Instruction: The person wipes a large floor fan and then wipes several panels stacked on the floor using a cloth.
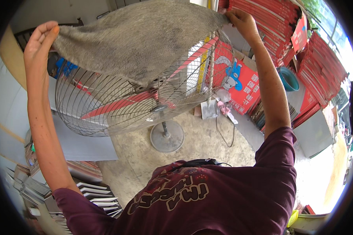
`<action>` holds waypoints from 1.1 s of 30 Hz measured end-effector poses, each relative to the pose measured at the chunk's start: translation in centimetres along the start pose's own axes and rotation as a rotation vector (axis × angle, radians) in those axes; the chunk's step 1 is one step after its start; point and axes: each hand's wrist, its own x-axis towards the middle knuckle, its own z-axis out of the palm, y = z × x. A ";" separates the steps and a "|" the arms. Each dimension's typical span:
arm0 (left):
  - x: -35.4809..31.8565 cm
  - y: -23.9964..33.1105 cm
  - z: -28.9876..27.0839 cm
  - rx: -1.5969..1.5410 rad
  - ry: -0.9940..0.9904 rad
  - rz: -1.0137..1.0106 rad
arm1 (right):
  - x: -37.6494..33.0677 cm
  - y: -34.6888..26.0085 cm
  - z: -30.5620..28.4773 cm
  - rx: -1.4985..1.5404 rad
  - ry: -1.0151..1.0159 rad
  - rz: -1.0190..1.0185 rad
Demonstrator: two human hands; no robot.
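While both arms are raised, the grey cloth (139,39) is stretched flat between the two hands above the wire guard of a pedestal fan (145,98), its sagging middle touching the top of the guard. Left hand (41,39): fingers pinched closed on the cloth's left corner. Right hand (241,21): fingers closed on the cloth's right corner. Behind the guard, red blades are visible; the fan's pole runs down to a round metal base (167,136) standing on the concrete floor (208,145). Right of the fan, stacks of red flat cartons (321,66) lean against each other, with a blue bucket (288,78) among them. Left of the fan, a grey sheet (84,145) lies over piled white and grey boards (96,194)
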 end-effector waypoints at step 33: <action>3.8 5.3 12.0 -0.014 -0.145 0.215 | -7.3 12.1 3.6 0.302 0.096 0.352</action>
